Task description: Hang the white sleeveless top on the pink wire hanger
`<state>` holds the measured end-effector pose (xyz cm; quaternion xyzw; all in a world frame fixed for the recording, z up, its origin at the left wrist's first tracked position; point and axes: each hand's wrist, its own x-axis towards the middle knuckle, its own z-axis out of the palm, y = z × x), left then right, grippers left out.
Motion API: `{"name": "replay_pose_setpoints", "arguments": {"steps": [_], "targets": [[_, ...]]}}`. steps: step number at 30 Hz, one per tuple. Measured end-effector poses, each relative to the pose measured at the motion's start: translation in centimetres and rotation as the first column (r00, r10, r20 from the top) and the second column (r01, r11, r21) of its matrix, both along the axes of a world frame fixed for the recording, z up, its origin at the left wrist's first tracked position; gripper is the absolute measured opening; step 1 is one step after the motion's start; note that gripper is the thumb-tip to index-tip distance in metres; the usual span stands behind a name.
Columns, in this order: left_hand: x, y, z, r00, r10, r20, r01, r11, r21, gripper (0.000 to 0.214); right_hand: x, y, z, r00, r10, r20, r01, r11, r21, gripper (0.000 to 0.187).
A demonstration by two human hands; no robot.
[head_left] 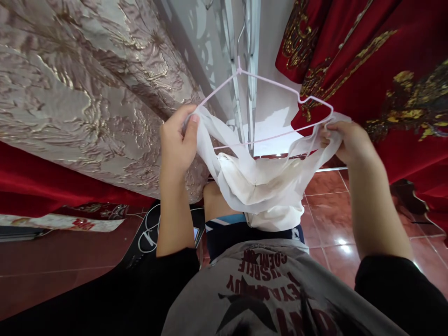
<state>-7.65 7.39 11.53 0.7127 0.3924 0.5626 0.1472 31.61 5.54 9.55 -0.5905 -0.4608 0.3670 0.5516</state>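
A sheer white garment with a cream lining hangs in front of me, spread wide between both hands. My left hand pinches its left upper edge beside the left arm of a pale pink hanger. At the other side my right hand is closed on the garment's right upper edge, close to the hanger's right end; some of those fingers are behind the cloth. The hanger's hook points up over a white metal post. The garment's lower part bunches above my lap.
Pinkish brocade fabric with gold relief fills the left side. On the right hangs red velvet with gold embroidery. White metal uprights stand behind the hanger. A white cable lies on a black surface at lower left, over red floor tiles.
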Motion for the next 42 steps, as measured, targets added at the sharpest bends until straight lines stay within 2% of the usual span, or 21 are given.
{"name": "replay_pose_setpoints", "arguments": {"steps": [3,6,9,10,12,14,16,20,24,28,30,33,35,36,39,42], "targets": [[0.2,0.0,0.0,1.0,-0.007,0.011,0.008,1.0,-0.01,0.036,0.9,0.5,2.7,0.993,-0.115,0.035,0.119,0.985,-0.123,0.021],[0.5,-0.1,0.0,0.997,-0.011,0.071,0.017,0.997,-0.08,0.026,0.4,0.1,6.1,0.945,-0.117,0.305,0.163,0.978,-0.131,0.026],[0.5,-0.2,0.1,0.993,0.009,0.115,0.007,0.991,-0.136,0.02,0.2,-0.2,8.7,0.796,-0.035,0.604,0.133,0.984,-0.117,0.027],[0.5,-0.2,0.1,0.992,0.013,0.129,0.007,0.988,-0.154,0.017,0.3,-0.2,9.3,0.732,-0.025,0.681,0.13,0.986,-0.103,0.026],[0.4,-0.2,0.2,0.988,0.018,0.155,0.009,0.985,-0.171,0.013,0.1,-0.4,10.0,0.576,-0.012,0.817,0.129,0.989,-0.076,0.036],[0.5,-0.3,0.2,0.986,0.024,0.163,0.001,0.988,-0.155,0.012,-0.4,-0.7,10.6,0.423,0.011,0.906,0.126,0.99,-0.071,0.047],[0.5,-0.5,0.2,0.987,0.023,0.156,-0.002,0.991,-0.131,0.015,-1.3,-1.3,11.1,0.36,0.032,0.932,0.149,0.984,-0.092,0.048],[0.8,-0.8,0.4,0.994,0.017,0.11,-0.006,0.995,-0.101,0.016,-2.5,-2.3,11.6,0.396,0.018,0.918,0.186,0.977,-0.099,0.045],[0.9,-0.7,0.5,0.997,0.036,0.065,-0.028,0.993,-0.116,0.016,-3.4,-2.7,11.2,0.479,-0.001,0.878,0.02,1.0,-0.009,0.049],[0.8,-0.6,0.4,0.997,0.058,0.05,-0.051,0.989,-0.14,0.014,-5.4,-3.8,10.3,0.53,-0.004,0.848,-0.121,0.989,0.081,0.043],[0.7,-0.6,0.4,0.996,0.066,0.064,-0.056,0.988,-0.146,0.013,-6.0,-4.4,9.8,0.499,0.006,0.867,-0.151,0.985,0.08,0.039],[0.7,-0.8,0.5,0.993,0.078,0.084,-0.065,0.987,-0.149,0.012,-6.0,-4.9,8.6,0.396,0.007,0.918,-0.196,0.978,0.077,0.027],[0.8,-1.0,0.7,0.994,0.093,0.056,-0.086,0.989,-0.123,0.013,-5.7,-4.7,7.4,0.385,-0.025,0.922,-0.259,0.957,0.134,0.013],[0.9,-1.0,0.7,0.994,0.101,0.034,-0.097,0.99,-0.107,0.013,-5.7,-4.5,6.7,0.411,-0.04,0.911,-0.297,0.938,0.175,0.016],[1.2,-1.1,0.7,0.994,0.111,-0.015,-0.112,0.991,-0.072,0.017,-6.7,-4.0,4.5,0.542,-0.043,0.839,-0.404,0.862,0.305,0.054],[1.6,-0.9,0.2,0.996,0.078,-0.046,-0.081,0.995,-0.064,0.023,-8.8,-4.0,2.7,0.644,0.11,0.757,-0.533,0.774,0.341,0.079]]}}
